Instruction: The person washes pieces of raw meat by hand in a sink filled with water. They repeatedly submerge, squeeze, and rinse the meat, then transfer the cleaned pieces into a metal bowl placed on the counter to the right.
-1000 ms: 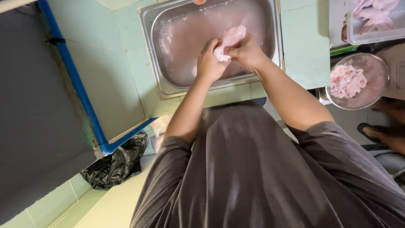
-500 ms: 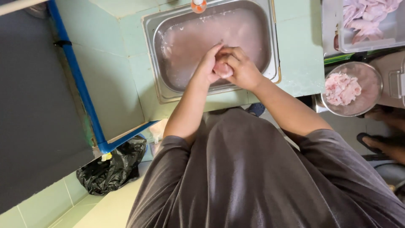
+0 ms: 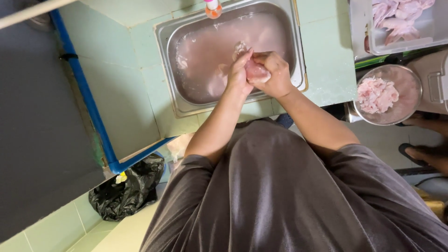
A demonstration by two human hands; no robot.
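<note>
Both my hands are together over a steel sink [image 3: 184,109] filled with cloudy pinkish water. Between them is a pale pink piece of raw meat [image 3: 255,71]. My left hand [image 3: 239,74] presses it from the left, fingers up. My right hand [image 3: 275,73] wraps it from the right. More meat pieces lie dimly under the water [image 3: 205,56]. My grey shirt fills the lower frame.
A round metal bowl of pink meat pieces [image 3: 380,94] stands at the right, a tray of raw meat [image 3: 401,21] behind it. Green tiled counter [image 3: 126,93] surrounds the sink. A blue pipe [image 3: 86,93] runs along the left. A black bag [image 3: 126,191] lies on the floor.
My hands have drawn back from the middle of the sink toward its near edge, and closed more tightly around the meat piece.
</note>
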